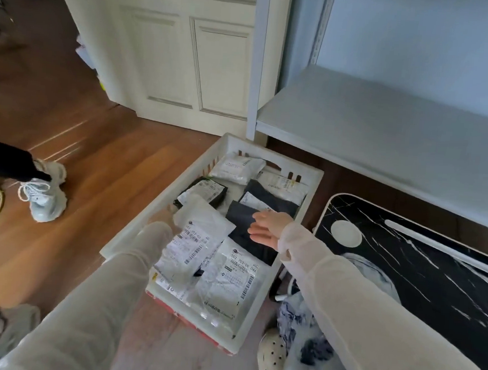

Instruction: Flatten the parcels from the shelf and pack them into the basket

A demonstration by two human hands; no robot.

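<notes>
Packing stage — parcels (230,274) lie layered in the basket (274,155). The right grip (265,229) hangs open over a dark parcel (243,217); the left grip (166,215) sits at the edge of a white parcel (201,225) — closure unclear. Next, likely: press them flat.

Both your sleeved arms stretch forward. Your right hand (265,229) hovers, fingers relaxed; your left hand (164,216) is mostly hidden, its grip unclear.

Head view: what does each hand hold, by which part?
Left hand seems to grip the white parcel at its left edge; right hand, open over the dark parcel, holds nothing.
</notes>
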